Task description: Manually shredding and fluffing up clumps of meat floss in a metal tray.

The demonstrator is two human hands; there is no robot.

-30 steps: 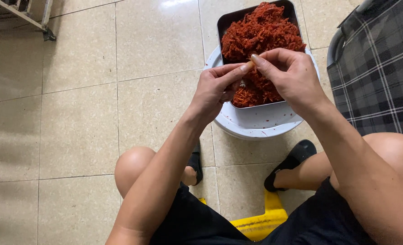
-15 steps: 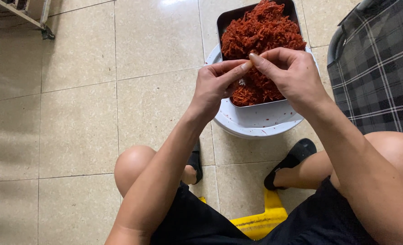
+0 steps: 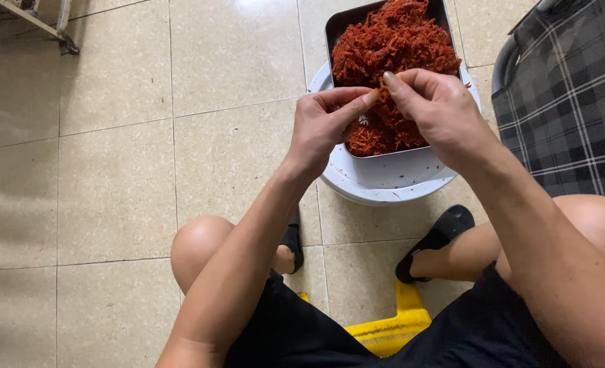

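little has shifted since a moment ago: left hand [image 3: 319, 129] and right hand [image 3: 438, 112] still pinch one red shredded strand [image 3: 378, 92] together, grip closed, over the heaped metal tray [image 3: 335, 27] (on a white basin [image 3: 384, 184]).

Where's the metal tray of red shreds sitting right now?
In the head view, the metal tray sits top centre-right on a white round lid, just beyond both hands, left of the plaid fabric.

No pkgs, labels, signs, screens visible.
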